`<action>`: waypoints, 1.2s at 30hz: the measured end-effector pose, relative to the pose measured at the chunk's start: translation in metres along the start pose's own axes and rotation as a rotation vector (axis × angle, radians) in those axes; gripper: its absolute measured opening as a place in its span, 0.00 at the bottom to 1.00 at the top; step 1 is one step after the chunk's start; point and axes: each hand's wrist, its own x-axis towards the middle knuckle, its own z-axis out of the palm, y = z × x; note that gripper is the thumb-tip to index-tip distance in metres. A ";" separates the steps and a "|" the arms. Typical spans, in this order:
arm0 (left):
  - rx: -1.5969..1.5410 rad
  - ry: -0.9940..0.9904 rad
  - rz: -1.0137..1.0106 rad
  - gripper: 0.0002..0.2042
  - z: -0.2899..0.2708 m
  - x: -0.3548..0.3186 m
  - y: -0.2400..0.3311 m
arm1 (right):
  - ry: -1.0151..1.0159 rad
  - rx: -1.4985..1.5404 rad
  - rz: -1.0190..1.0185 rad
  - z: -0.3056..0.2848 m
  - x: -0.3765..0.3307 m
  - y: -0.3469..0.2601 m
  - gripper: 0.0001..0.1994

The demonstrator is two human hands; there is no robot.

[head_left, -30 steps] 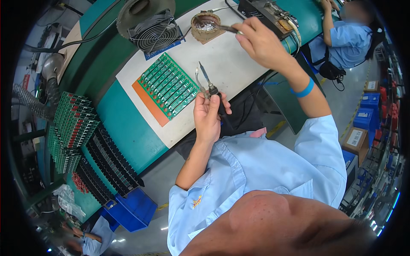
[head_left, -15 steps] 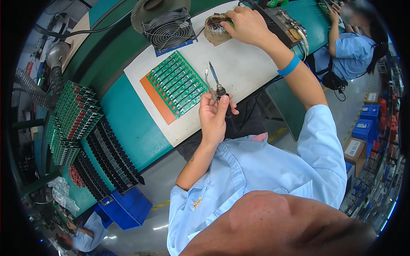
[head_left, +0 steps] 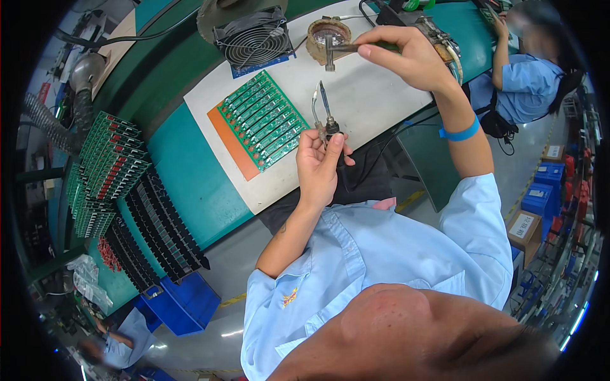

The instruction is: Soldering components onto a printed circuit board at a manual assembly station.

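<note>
My left hand [head_left: 321, 162] is closed around a soldering iron [head_left: 326, 111], whose tip points up toward the far side, with a thin metal feed tube [head_left: 315, 109] alongside it. My right hand [head_left: 413, 60] grips the handle of a small metal hammer [head_left: 330, 56]. The hammer's head hangs just beyond the iron's tip, apart from it, and overlaps the near rim of a round, stained pot [head_left: 316, 37]. Left of the iron lies a green panel of circuit boards [head_left: 265, 120], resting partly on an orange sheet [head_left: 236, 147].
A black fan [head_left: 254, 46] stands behind the panel. Stacked circuit boards [head_left: 111, 162] and black strips [head_left: 166, 222] sit at the left. Beside the bench is a blue bin [head_left: 190, 308]. A co-worker in a blue shirt [head_left: 530, 86] is at the far right.
My right hand has drawn back from the pot, toward me and rightward, bringing the hammer into plain view. The iron in my left hand has risen slightly toward the far side.
</note>
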 end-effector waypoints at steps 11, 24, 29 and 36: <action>0.004 -0.030 -0.008 0.14 0.003 -0.003 -0.003 | -0.071 0.016 -0.034 0.000 -0.006 -0.002 0.11; 0.005 -0.034 -0.014 0.14 0.005 -0.004 -0.003 | -0.194 0.100 -0.004 0.002 -0.011 0.002 0.10; -0.013 -0.033 -0.001 0.14 0.006 -0.002 -0.004 | -0.235 0.142 -0.033 0.004 -0.020 0.003 0.10; -0.016 -0.027 0.002 0.14 0.006 0.000 -0.004 | -0.271 0.118 -0.052 0.011 -0.037 0.008 0.09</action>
